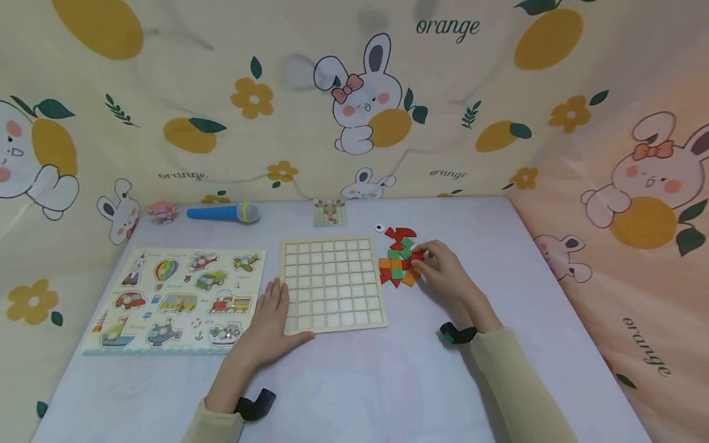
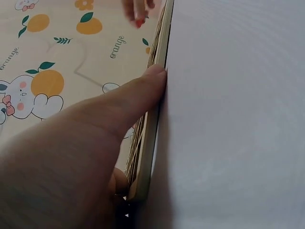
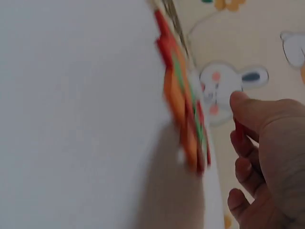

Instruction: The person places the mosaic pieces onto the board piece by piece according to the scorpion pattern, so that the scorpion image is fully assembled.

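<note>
A pale wooden grid board (image 1: pixel 335 283) with square cells lies in the middle of the table. My left hand (image 1: pixel 268 326) rests at its left side, fingers straight along that edge and thumb stretched by the near corner. In the left wrist view the thumb (image 2: pixel 138 95) touches the board's side. Right of the board lies a loose pile of red, orange and green pieces (image 1: pixel 396 264). Over the pile's right side is my right hand (image 1: pixel 445 274). It pinches a small red piece (image 3: pixel 239 130) between thumb and fingers, mostly hidden by them; its shape cannot be told.
A vehicle picture puzzle board (image 1: pixel 188 344) lies at the left. Along the back are a pink toy (image 1: pixel 162 211), a blue toy microphone (image 1: pixel 216 213) and a small pattern card (image 1: pixel 330 213). A round black-and-white piece (image 1: pixel 379 227) sits behind the pile. Printed cloth surrounds the table.
</note>
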A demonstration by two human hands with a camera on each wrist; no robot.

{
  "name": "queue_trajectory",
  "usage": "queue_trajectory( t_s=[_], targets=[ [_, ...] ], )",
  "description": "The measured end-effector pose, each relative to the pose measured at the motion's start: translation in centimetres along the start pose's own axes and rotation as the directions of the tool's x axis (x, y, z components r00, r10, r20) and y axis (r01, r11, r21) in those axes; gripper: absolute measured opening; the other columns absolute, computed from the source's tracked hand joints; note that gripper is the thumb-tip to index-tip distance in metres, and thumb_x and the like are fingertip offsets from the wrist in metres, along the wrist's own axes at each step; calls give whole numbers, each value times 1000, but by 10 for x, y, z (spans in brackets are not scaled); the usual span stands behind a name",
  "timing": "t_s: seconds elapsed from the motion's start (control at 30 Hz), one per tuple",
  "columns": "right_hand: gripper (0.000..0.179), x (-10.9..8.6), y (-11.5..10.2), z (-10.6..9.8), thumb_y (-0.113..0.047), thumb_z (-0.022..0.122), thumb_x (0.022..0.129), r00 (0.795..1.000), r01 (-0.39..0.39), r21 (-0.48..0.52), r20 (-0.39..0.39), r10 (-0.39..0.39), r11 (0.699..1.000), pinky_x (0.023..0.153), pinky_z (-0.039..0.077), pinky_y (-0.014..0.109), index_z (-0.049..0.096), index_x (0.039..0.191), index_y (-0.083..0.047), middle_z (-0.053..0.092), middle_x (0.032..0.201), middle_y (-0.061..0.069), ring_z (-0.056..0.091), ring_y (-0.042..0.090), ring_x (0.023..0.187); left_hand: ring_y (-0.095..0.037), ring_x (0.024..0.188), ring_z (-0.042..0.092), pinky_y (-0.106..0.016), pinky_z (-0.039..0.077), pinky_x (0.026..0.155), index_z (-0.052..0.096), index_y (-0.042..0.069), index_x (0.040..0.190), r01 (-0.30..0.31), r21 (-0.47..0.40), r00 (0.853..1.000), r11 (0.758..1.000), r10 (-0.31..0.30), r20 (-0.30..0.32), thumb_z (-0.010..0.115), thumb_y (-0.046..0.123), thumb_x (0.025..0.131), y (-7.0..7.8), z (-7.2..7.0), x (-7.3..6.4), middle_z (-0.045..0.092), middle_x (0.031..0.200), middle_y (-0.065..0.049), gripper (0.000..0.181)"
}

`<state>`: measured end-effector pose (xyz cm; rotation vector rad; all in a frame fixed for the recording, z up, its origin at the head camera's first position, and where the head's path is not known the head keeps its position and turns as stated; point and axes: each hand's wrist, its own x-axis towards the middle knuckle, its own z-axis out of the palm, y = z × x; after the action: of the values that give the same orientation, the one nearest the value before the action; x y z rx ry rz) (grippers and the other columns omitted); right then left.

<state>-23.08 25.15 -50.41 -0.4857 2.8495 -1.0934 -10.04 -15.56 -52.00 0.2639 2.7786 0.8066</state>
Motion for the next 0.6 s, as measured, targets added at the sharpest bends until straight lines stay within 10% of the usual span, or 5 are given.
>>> queue_trajectory(
  t_s=[0.6],
  targets=[
    [31, 63, -48, 64, -25, 75, 101, 990, 112, -58, 92, -106, 992, 92, 46, 46, 72, 127, -8, 62, 124, 14, 51, 30, 110, -44, 163, -6, -59, 6, 131, 8, -12, 164, 4, 14, 1000, 1000, -4, -5, 78, 62, 88, -3, 3, 2, -4, 174, -30, 126]
  ],
)
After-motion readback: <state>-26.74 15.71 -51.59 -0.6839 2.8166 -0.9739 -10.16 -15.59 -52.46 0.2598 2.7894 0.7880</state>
